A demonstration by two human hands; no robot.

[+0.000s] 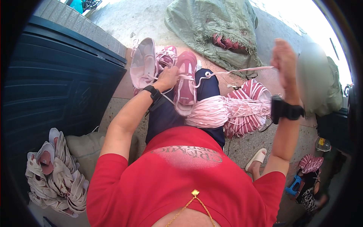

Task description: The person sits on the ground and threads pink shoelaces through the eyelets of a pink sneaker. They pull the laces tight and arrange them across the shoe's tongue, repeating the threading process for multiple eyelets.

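A pink shoe upper (185, 64) with white trim lies over my knees. My left hand (167, 78) is closed at its left edge, with the fingertips partly hidden. A pale pink shoelace (242, 70) runs from the upper to my right hand (284, 56), which is raised far to the right and closed on it; this hand is slightly blurred. The lace is drawn out nearly straight, with a bend near the upper. On my right thigh rests a thick bundle of pale pink laces (207, 112). Beyond my left hand are another pink upper (166, 55) and a pale one (143, 62).
Striped pink-and-white pieces (249, 90) lie beside the lace bundle. A green woven sack (215, 22) with pink items stands ahead. Off-white uppers (56, 174) are piled at lower left, below a dark blue panel (64, 72). A person's sandalled foot (257, 160) shows at right.
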